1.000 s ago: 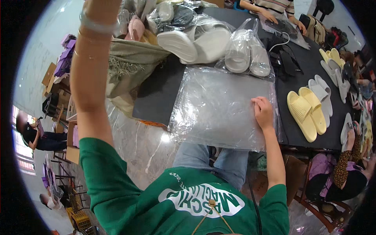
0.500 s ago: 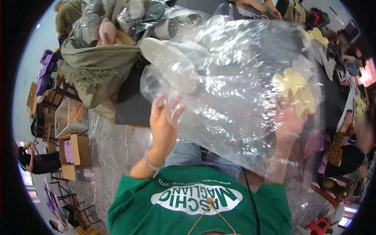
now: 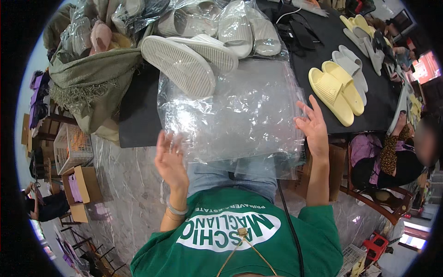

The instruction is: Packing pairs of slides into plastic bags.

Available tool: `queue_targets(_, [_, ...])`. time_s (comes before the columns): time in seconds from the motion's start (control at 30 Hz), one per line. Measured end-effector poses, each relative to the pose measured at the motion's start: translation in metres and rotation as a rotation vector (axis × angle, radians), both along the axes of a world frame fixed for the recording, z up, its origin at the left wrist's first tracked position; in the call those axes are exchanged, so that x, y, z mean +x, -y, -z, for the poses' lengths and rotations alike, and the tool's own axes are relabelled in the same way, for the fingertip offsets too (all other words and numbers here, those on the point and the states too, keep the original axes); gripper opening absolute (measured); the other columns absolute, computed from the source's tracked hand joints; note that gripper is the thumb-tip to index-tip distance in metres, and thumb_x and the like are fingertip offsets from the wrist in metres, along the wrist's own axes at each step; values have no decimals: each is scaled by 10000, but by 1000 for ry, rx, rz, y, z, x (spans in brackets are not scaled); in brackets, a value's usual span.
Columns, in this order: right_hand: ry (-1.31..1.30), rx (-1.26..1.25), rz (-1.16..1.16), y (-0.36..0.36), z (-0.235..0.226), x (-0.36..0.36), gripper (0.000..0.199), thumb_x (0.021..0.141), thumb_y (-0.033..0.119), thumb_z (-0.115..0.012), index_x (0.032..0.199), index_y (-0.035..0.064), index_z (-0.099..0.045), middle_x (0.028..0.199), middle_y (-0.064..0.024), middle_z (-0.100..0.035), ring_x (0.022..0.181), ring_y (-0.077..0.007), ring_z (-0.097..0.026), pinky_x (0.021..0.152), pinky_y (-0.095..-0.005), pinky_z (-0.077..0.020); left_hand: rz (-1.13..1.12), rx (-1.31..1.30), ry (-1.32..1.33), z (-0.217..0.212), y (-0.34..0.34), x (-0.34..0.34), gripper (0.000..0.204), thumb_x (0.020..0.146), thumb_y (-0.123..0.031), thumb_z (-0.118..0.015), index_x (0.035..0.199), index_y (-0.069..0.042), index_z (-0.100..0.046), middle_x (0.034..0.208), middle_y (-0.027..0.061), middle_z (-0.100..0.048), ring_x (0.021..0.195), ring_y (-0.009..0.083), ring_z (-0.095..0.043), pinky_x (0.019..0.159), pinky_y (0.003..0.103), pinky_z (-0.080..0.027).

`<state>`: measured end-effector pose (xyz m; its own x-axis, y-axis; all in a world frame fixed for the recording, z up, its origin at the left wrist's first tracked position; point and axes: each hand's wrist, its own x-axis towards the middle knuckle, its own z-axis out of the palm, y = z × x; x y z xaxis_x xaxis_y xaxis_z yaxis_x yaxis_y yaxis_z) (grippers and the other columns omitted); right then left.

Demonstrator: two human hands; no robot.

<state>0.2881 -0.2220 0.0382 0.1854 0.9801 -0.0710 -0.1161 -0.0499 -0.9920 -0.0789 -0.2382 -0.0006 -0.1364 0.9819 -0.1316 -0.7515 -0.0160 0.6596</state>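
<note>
Clear plastic bagging (image 3: pixel 258 106) lies flat on the black table in front of me, its near end hanging over the edge above my lap. Whether it is one bag or several layers I cannot tell. My left hand (image 3: pixel 171 160) is beside its near left corner, fingers apart and slightly blurred. My right hand (image 3: pixel 314 127) hovers at the right edge with spread fingers and holds nothing. A pair of off-white slippers (image 3: pixel 180 67), one showing its ribbed sole, rests across the far left part of the plastic. More off-white slippers (image 3: pixel 235 30) in clear wrapping lie behind them.
Yellow slippers (image 3: pixel 337 92) and grey slippers (image 3: pixel 353 64) stand to the right on the table (image 3: pixel 295 69). An olive fringed cloth (image 3: pixel 92 78) with wrapped slippers is at the left. A dark device with cables (image 3: pixel 297 30) lies at the back. Another person sits at the right.
The plastic, raised and spread between my hands before, has come down flat. My left hand has let go and moved down-left; my right hand has drawn left, away from the yellow slippers.
</note>
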Motion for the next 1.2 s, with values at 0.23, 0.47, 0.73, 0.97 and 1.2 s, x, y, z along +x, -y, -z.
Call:
queue_targets(0.23, [94,152,20,-22,-7,-3,726,822,-82,-582,1469,0,-263,1328,-166,-478,948,-144,-543,852,-254,-471,-43,-101,-705,-30,-9,10,783,838,-108,-673,1475,-33,-225,1418,197,-332,1274,278,-428,996,382,-429])
queue_targets(0.47, [156,214,186,-44,-20,13,668,855,-61,-579,1458,60,-316,1322,-143,-510,963,-129,-568,809,-244,-496,36,25,-635,-10,-12,1,637,874,29,-574,1432,4,-267,1381,157,-370,1261,256,-451,991,331,-441])
queue_targets(0.73, [157,180,139,-61,-6,6,657,860,-43,-596,1451,68,-331,1336,-139,-495,959,-121,-572,788,-243,-504,-3,-30,-1248,-11,-8,5,231,914,-214,-619,989,-12,-535,861,73,-588,757,159,-561,682,300,-453])
queue_targets(0.97, [201,196,156,-67,-2,9,654,858,-38,-583,1453,44,-325,1337,-140,-504,923,-101,-578,767,-201,-489,178,4,-1045,-3,-9,-6,212,895,-202,-653,893,4,-602,808,109,-620,671,196,-598,614,305,-468])
queue_targets(1.2, [178,188,140,-69,1,7,645,852,-46,-589,1440,42,-340,1318,-156,-503,936,-122,-570,770,-239,-495,167,53,-1251,-20,-11,4,194,929,-188,-613,889,1,-610,768,71,-617,686,132,-597,615,279,-472])
